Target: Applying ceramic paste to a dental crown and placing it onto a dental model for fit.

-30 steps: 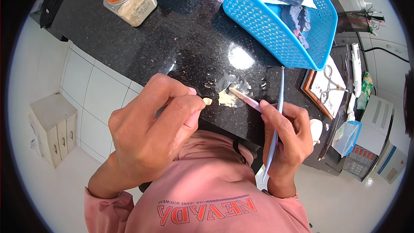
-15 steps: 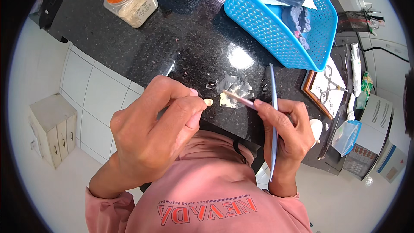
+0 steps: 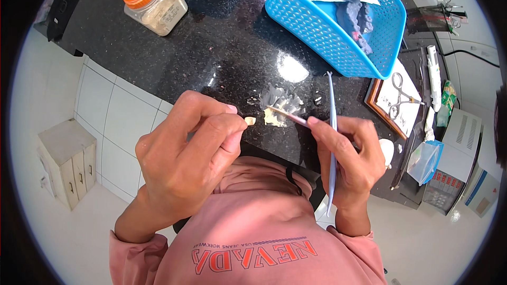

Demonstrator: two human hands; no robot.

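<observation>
Pinched in the fingertips of my left hand (image 3: 187, 155) is a small cream-coloured, tooth-like piece (image 3: 250, 121). My right hand (image 3: 353, 153) grips a slim brush-like tool (image 3: 297, 120) with a pink handle and a tan tip. That tip reaches over a pale yellow paste (image 3: 273, 119) smeared whitish on the black counter. Crossing the same right hand, tucked among its fingers, is a long blue double-ended dental instrument (image 3: 332, 137). A narrow gap of counter lies between the tooth-like piece and the paste.
A blue perforated basket (image 3: 317, 24) holding grey dental models (image 3: 348, 18) stands at the far right. An orange-lidded clear jar (image 3: 158, 13) of beige powder is far left. Metal forceps (image 3: 402, 97) lie on a framed white board (image 3: 374, 97). The counter's (image 3: 227, 58) near edge runs by my waist.
The whole view has shifted slightly, with the basket and board now a little further left and higher. Both hands keep their grips; the brush-like tool's tip stays by the paste.
</observation>
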